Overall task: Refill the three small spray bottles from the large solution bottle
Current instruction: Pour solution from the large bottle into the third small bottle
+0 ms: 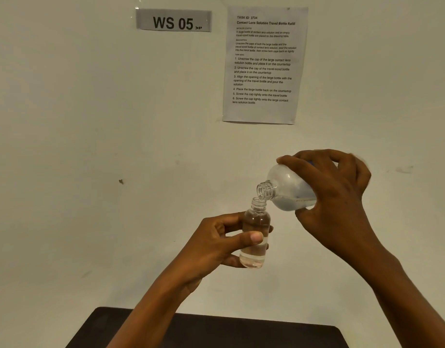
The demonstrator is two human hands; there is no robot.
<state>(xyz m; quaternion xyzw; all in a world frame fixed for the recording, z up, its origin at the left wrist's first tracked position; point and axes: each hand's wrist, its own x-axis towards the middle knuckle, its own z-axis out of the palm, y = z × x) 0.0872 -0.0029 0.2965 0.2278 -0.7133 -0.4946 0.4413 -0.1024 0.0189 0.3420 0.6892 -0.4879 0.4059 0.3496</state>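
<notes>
My left hand (216, 244) grips a small clear bottle (256, 222) upright in the air, thumb across its front. The bottle has no cap and holds clear liquid in its lower part. My right hand (339, 189) grips the large solution bottle (286, 187), tipped down to the left. Its open threaded neck rests right over the small bottle's mouth. Both bottles are held up in front of the wall, well above the table. No other small bottles or caps are in view.
A dark table (241, 332) shows only at the bottom edge, its back edge against a pale wall. On the wall hang a "WS 05" label (173, 20) and a printed task sheet (264, 64).
</notes>
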